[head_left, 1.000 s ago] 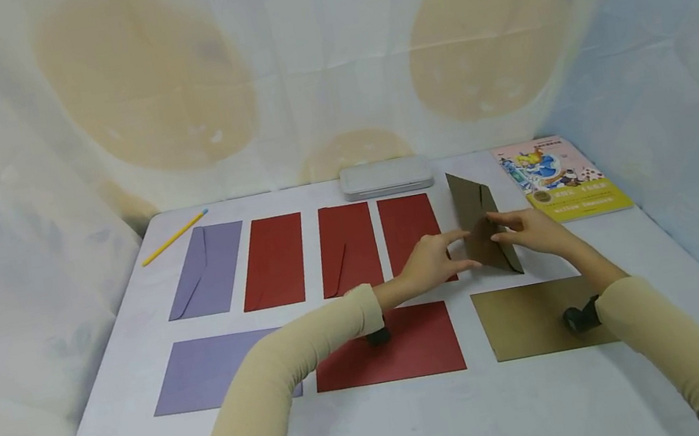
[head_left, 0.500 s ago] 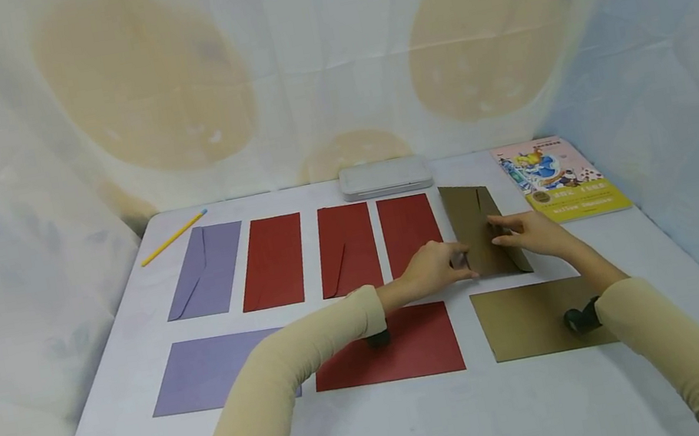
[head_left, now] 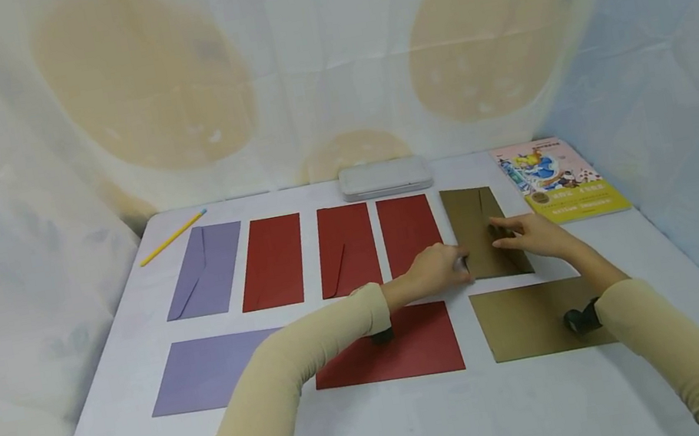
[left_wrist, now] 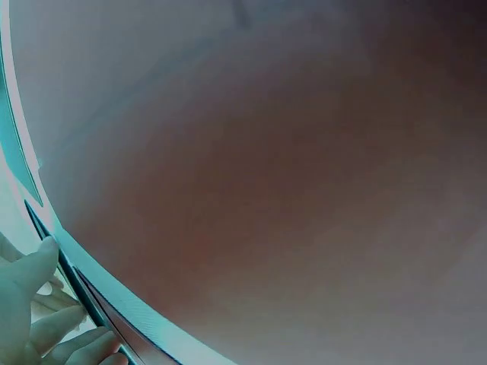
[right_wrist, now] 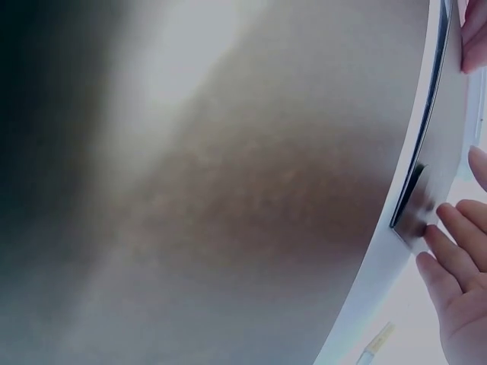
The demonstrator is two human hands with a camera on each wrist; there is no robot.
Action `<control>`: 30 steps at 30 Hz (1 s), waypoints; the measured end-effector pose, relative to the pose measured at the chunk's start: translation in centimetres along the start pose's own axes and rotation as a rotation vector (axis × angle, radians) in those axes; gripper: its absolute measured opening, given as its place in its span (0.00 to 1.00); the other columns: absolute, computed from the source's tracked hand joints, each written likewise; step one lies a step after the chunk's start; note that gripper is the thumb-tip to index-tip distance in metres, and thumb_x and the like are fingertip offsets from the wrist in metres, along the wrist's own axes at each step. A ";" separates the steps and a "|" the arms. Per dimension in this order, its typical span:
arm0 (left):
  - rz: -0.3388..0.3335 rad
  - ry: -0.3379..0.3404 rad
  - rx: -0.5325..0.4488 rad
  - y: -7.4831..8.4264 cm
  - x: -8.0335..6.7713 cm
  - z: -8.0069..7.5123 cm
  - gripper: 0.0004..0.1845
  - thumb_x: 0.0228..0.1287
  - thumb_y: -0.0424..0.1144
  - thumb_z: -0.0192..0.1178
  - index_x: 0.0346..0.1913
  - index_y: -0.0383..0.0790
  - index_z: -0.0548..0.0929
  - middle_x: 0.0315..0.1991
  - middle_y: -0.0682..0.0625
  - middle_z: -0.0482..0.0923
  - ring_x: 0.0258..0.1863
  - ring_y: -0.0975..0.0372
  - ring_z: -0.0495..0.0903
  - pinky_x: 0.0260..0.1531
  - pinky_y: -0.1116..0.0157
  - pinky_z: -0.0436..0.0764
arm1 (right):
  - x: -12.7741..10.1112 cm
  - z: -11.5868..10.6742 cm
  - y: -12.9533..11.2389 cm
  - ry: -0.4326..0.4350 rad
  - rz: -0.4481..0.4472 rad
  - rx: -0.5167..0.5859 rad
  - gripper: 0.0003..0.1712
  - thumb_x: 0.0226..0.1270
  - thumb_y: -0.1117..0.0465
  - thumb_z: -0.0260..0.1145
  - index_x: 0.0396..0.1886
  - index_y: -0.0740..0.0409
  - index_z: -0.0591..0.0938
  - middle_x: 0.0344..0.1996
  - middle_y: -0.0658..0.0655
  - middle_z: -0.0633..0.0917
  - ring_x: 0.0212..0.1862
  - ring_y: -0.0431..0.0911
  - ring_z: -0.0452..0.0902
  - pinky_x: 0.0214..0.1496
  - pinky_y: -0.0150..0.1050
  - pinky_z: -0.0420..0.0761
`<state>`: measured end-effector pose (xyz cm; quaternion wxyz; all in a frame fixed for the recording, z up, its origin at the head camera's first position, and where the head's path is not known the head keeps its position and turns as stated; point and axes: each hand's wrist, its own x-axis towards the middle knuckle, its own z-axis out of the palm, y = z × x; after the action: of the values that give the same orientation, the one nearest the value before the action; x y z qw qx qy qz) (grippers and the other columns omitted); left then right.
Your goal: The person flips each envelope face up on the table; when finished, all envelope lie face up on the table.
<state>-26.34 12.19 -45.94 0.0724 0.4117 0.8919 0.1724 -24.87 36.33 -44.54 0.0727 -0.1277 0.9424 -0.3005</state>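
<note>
Brown envelope (head_left: 483, 229) lay flat on the table (head_left: 387, 429); my left hand (head_left: 432, 268) pinched its near edge, my right hand (head_left: 530, 233) pressed it with straight fingers.

Both arms reach forward over the table in beige sleeves, each with a small dark camera unit strapped under the wrist. The left forearm runs diagonally up and to the right, and the left hand (head_left: 434, 269) lies low with its fingers loosely curled, fingertips pointing right. The right forearm angles up and to the left, and the right hand (head_left: 535, 235) is laid out flat, palm down, fingers straight and pointing left toward the other hand. The two hands sit close together, fingertips near each other but apart.
</note>
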 end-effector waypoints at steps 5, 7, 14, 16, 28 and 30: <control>0.014 0.004 0.063 0.0 0.1 -0.1 0.26 0.60 0.50 0.68 0.58 0.40 0.80 0.41 0.53 0.83 0.28 0.68 0.72 0.24 0.74 0.73 | 0.0 -0.1 0.0 0.001 -0.015 -0.004 0.36 0.70 0.54 0.63 0.69 0.71 0.65 0.65 0.75 0.66 0.64 0.72 0.60 0.61 0.65 0.63; 0.041 0.012 0.079 0.0 0.2 -0.1 0.25 0.60 0.50 0.68 0.57 0.41 0.81 0.46 0.53 0.83 0.32 0.69 0.75 0.27 0.74 0.75 | -0.3 -0.3 -0.1 0.007 -0.023 -0.015 0.36 0.70 0.52 0.62 0.69 0.70 0.65 0.65 0.74 0.66 0.64 0.72 0.61 0.61 0.65 0.64; 0.169 -0.039 -0.005 -0.1 0.1 -0.6 0.28 0.61 0.47 0.67 0.61 0.38 0.78 0.39 0.53 0.83 0.26 0.69 0.69 0.25 0.77 0.68 | -1.5 -1.0 -0.3 0.019 -0.022 -0.047 0.34 0.71 0.51 0.61 0.68 0.68 0.67 0.63 0.72 0.70 0.62 0.70 0.64 0.58 0.65 0.67; 0.179 -0.075 -0.013 -0.2 0.1 -0.6 0.28 0.62 0.48 0.66 0.62 0.38 0.77 0.35 0.54 0.81 0.25 0.69 0.66 0.24 0.76 0.66 | -1.4 -0.9 -0.3 0.008 -0.027 -0.060 0.34 0.71 0.51 0.61 0.67 0.70 0.68 0.62 0.72 0.71 0.62 0.70 0.66 0.58 0.64 0.68; 0.186 -0.085 -0.011 -0.6 0.2 -0.4 0.30 0.62 0.48 0.66 0.63 0.37 0.76 0.50 0.50 0.82 0.29 0.70 0.69 0.29 0.78 0.69 | -0.8 -0.4 -0.4 -0.024 -0.023 -0.083 0.35 0.71 0.50 0.62 0.67 0.70 0.67 0.62 0.73 0.70 0.62 0.70 0.65 0.58 0.64 0.67; 0.218 -0.068 -0.035 -1.0 0.0 -0.5 0.29 0.62 0.47 0.66 0.63 0.36 0.76 0.53 0.49 0.81 0.30 0.70 0.72 0.32 0.79 0.70 | -0.9 -0.5 -0.4 -0.017 -0.018 -0.076 0.37 0.70 0.48 0.62 0.68 0.70 0.66 0.63 0.73 0.69 0.63 0.70 0.64 0.58 0.64 0.67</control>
<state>-27.15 11.44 -45.80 0.0906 0.5105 0.8358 0.1805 -24.00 36.52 -43.87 0.0730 -0.1413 0.9512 -0.2643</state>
